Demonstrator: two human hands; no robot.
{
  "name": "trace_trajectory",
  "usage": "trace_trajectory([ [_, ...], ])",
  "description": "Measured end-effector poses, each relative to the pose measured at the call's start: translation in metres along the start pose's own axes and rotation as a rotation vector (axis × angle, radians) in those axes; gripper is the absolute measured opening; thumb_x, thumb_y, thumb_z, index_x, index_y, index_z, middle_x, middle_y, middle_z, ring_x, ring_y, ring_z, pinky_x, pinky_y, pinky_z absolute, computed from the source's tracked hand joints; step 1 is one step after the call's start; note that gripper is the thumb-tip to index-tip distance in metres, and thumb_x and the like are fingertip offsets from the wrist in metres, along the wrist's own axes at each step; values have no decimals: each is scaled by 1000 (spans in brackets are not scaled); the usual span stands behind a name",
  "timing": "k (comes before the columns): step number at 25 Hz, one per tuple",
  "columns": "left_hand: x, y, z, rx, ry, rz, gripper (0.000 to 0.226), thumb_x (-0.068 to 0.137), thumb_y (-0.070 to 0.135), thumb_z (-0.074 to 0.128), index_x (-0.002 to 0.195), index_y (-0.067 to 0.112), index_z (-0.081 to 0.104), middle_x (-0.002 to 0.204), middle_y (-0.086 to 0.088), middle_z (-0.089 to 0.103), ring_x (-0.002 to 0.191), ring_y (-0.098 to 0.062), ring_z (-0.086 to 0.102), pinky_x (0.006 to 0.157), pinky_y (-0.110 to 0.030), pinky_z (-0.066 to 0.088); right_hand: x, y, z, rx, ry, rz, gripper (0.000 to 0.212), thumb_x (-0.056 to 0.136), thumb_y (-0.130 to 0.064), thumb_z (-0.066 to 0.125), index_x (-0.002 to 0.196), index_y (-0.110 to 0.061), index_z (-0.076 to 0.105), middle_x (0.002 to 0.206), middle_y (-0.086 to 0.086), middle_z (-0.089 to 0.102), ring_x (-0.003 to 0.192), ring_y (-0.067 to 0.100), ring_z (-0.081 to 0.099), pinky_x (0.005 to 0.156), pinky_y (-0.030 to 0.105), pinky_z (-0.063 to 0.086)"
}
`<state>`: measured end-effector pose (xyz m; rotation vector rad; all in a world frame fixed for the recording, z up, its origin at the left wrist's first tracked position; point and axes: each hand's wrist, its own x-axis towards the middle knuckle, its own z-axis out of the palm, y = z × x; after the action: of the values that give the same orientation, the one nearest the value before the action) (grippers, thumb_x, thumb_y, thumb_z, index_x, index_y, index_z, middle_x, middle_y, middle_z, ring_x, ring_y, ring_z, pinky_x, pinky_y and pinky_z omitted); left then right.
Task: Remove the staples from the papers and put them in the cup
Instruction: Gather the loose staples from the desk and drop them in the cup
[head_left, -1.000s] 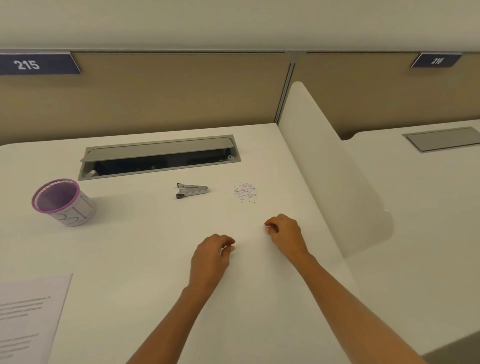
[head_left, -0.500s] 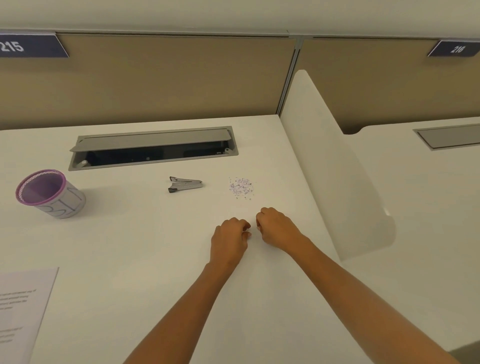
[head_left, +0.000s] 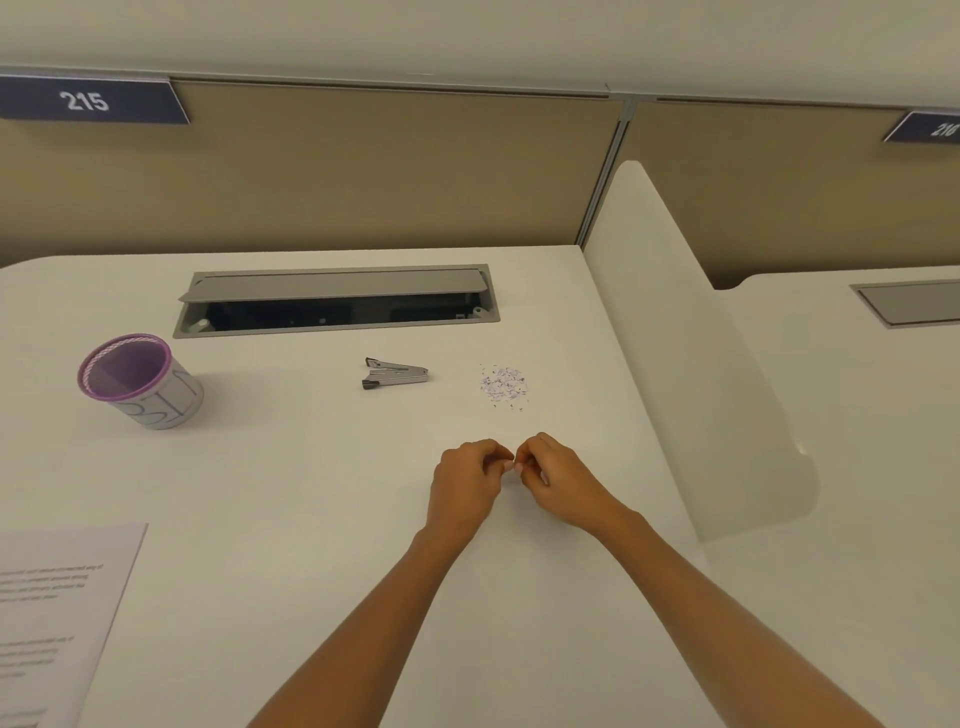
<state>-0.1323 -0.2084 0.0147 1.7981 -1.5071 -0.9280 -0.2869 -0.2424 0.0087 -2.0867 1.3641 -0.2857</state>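
Nearest, at lower left: printed paper (head_left: 57, 613) lying flat on the white desk (head_left: 291, 519), text too blurred to read, cut off by the frame edge. Mid-desk: left hand (head_left: 465, 480) and right hand (head_left: 558, 480) side by side, knuckles up, fingers curled in, fingertips (head_left: 506, 464) meeting or nearly meeting at a narrow pinch between the two; whether anything is held there cannot be told, being too small to see. Just beyond the hands: staples (head_left: 504, 385), a small loose heap of tiny grey and pale-violet flecks scattered directly on the desk, a few strays at its near edge, well apart from the cup. Left of the heap: metal staple remover (head_left: 395, 373), lying on its side, dark tips toward the left. Far left: cup (head_left: 143, 382), white wall with dark line markings, purple rim and purple interior, seeming to lean toward the camera, possibly lens distortion; contents not discernible. Behind: open grey cable hatch (head_left: 337, 300) set into the desk, lid raised. Right: white divider (head_left: 691, 332) standing upright between desks. Farthest: tan partition (head_left: 389, 166) carrying a dark sign (head_left: 85, 101) reading 215.
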Motion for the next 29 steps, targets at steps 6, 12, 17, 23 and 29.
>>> trace_trajectory([
  [6,-8,-14,-53,-101,104,-36,12,87,15,64,90,16,76,87,3,77,82,-10,70,77,-25,54,16,-54,14,61,58,-109,8,97,-18,51,96,-12,57,90,-4,52,76,11,49,65,15,37],
  [12,-25,-42,-117,-71,213,-70,10,91,16,58,91,15,68,86,1,73,82,-14,67,73,-28,54,41,-126,39,82,40,-198,8,97,-17,51,97,-13,57,92,-3,54,79,11,52,68,20,41],
  [17,-33,-71,-176,-45,367,-83,6,95,17,55,93,20,60,91,3,69,81,-13,64,69,-18,47,63,-198,64,210,103,-180,3,94,-19,58,95,-20,61,91,-9,59,80,5,57,67,9,43],
  [23,-22,-121,-279,23,784,-140,11,94,21,58,102,14,62,106,-4,65,89,-16,59,73,-27,50,77,-244,86,312,163,-140,5,92,-21,62,90,-26,60,89,-12,61,81,4,59,65,2,45],
  [29,13,-159,-336,202,794,-270,19,90,27,63,104,14,69,120,-8,57,106,-25,56,77,-29,44,75,-243,100,322,171,-61,8,90,-17,64,85,-23,65,87,-8,66,81,1,58,66,5,43],
])
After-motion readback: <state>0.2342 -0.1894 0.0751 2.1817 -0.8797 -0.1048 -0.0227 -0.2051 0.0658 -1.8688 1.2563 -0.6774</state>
